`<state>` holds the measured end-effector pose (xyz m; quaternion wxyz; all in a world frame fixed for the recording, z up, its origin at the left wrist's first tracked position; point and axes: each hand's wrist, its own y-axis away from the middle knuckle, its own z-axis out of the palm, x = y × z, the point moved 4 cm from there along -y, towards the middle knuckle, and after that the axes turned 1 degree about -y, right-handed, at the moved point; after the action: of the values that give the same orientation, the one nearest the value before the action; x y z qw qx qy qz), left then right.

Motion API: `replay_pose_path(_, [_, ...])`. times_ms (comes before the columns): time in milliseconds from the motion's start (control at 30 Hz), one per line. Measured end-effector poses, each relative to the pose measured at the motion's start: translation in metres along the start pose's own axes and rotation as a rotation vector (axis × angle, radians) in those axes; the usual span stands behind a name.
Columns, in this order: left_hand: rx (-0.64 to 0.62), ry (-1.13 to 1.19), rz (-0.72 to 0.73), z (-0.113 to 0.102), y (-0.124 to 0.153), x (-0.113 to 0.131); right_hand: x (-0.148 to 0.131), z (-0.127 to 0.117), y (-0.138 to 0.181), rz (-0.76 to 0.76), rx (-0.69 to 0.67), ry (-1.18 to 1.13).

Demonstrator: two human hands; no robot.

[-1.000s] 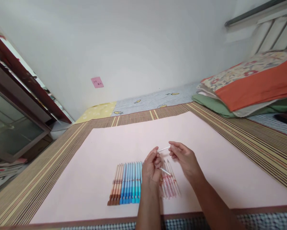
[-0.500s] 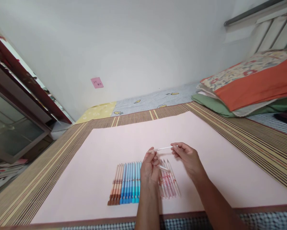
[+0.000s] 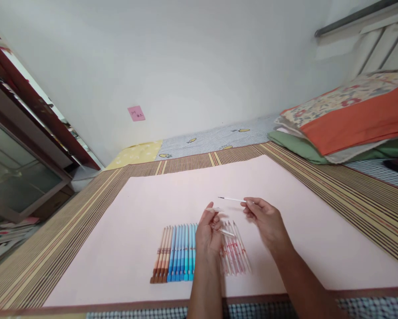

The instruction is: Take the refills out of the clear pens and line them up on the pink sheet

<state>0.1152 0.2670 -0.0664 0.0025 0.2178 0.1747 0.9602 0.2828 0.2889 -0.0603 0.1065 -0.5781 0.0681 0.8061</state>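
Observation:
My right hand (image 3: 267, 221) pinches a thin white pen refill (image 3: 232, 200) by one end, its dark tip pointing left over the pink sheet (image 3: 145, 212). My left hand (image 3: 209, 232) is closed around a clear pen barrel (image 3: 226, 232) and pinches a small clear cap (image 3: 214, 209) at its fingertips. Below the hands lies a row of pens: brown ones (image 3: 161, 260) at the left, blue ones (image 3: 182, 252) in the middle, and clear ones with pink print (image 3: 237, 252) at the right.
The pink sheet lies on a striped woven mat (image 3: 368, 195) over a bed. Folded bedding with an orange cover (image 3: 354, 119) is stacked at the right. A white wall with a pink note (image 3: 136, 113) stands behind. A glass-fronted cabinet (image 3: 16, 177) is at the left.
My right hand has drawn the white refill to the right, out of the part in my left hand. The two hands now stand a little apart.

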Motion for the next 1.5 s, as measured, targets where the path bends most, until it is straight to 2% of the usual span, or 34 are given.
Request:
replay_pose_path(200, [-0.105,-0.11,-0.019,0.003,0.002,-0.008,0.01,0.02,0.008,-0.071,-0.112,0.216])
replay_pose_path(567, [-0.044,-0.112,0.044,0.002,0.0,-0.007,0.009,0.026,0.015,-0.139,-0.227,0.354])
replay_pose_path(900, [-0.054,-0.142,0.042,-0.003,0.003,-0.001,-0.007,0.028,0.021,-0.399,-0.343,0.655])
replay_pose_path(1000, [-0.06,-0.157,0.042,-0.004,0.005,0.004,-0.008,0.034,0.024,-0.417,-0.366,0.67])
replay_pose_path(1167, [-0.038,-0.207,0.091,-0.005,0.003,0.005,-0.01,0.045,0.032,-0.565,-0.434,0.733])
replay_pose_path(1333, [-0.07,-0.304,0.084,-0.004,0.002,-0.002,-0.009,0.044,0.031,-0.508,-0.439,0.737])
replay_pose_path(1500, [-0.039,-0.286,0.074,-0.004,0.003,-0.003,-0.008,0.047,0.032,-0.459,-0.434,0.677])
